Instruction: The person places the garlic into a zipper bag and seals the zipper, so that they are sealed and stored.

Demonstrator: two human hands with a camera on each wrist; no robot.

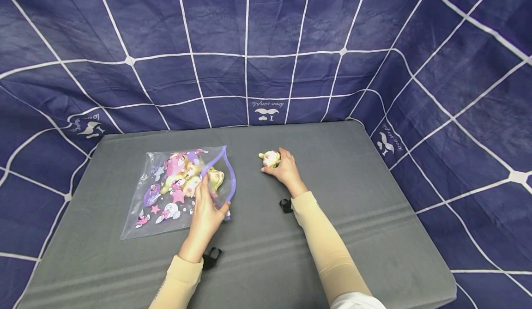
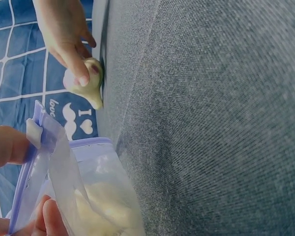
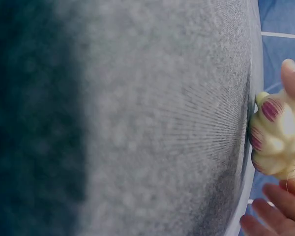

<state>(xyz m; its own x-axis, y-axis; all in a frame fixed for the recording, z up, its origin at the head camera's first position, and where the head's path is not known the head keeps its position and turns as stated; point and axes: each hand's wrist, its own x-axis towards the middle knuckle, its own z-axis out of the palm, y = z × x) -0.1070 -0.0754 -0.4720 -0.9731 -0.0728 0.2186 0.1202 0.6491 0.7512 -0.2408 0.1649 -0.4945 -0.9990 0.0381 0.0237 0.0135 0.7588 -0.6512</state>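
Observation:
My left hand (image 1: 205, 214) holds the open mouth of a clear zip bag (image 1: 135, 223) with a purple zip edge and cartoon print. In the left wrist view its thumb pinches the zip strip by a white slider (image 2: 33, 133), and other fingers are inside the bag's mouth. Several garlic bulbs (image 1: 215, 178) lie in the bag. To the right, my right hand (image 1: 287, 171) grips a single garlic bulb (image 1: 271, 158), cream with purple-pink patches, at the table surface. The right wrist view shows thumb and fingers on either side of this bulb (image 3: 274, 135).
A grey cloth-covered table (image 1: 353, 235) lies under both hands. Dark blue curtains (image 1: 216, 27) with white grid lines stand behind it and at both sides. Black straps (image 1: 212, 257) sit at the wrists.

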